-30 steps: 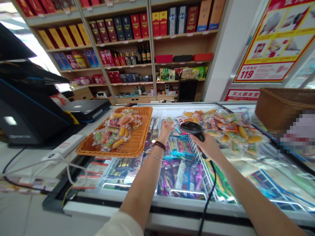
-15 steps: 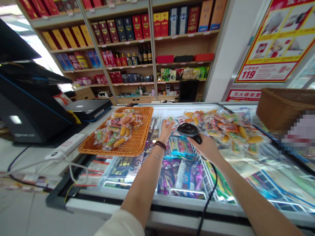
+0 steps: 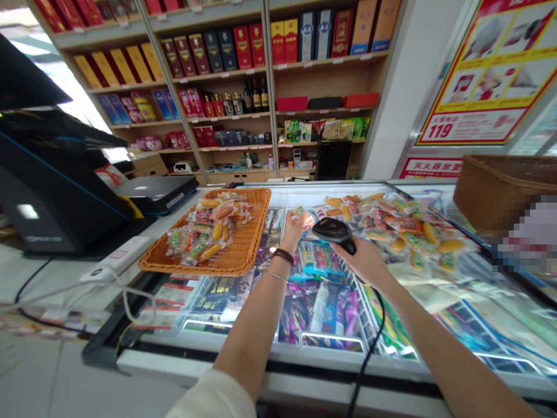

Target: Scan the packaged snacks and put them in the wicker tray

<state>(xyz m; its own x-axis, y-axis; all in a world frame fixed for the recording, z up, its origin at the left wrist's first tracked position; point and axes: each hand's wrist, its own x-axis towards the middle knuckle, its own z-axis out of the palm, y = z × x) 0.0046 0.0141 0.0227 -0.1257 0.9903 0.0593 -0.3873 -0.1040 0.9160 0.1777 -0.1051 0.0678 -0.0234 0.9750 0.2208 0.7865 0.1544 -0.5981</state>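
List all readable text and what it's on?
"119": red-and-yellow wall poster; its other print is too blurred.
"灭火器放置": red-and-white sign below, running behind brown basket.
Too small or blurred: held packet, black terminal, shelf boxes, freezer packs.

Layout, freezer (image 3: 174, 370) top.
Basket (image 3: 244, 248) left, packets (image 3: 217, 233) in it; pile (image 3: 409, 225) right; scanner (image 3: 333, 230) between; scale (image 3: 159, 187) left of basket; shelves (image 3: 326, 80) behind.
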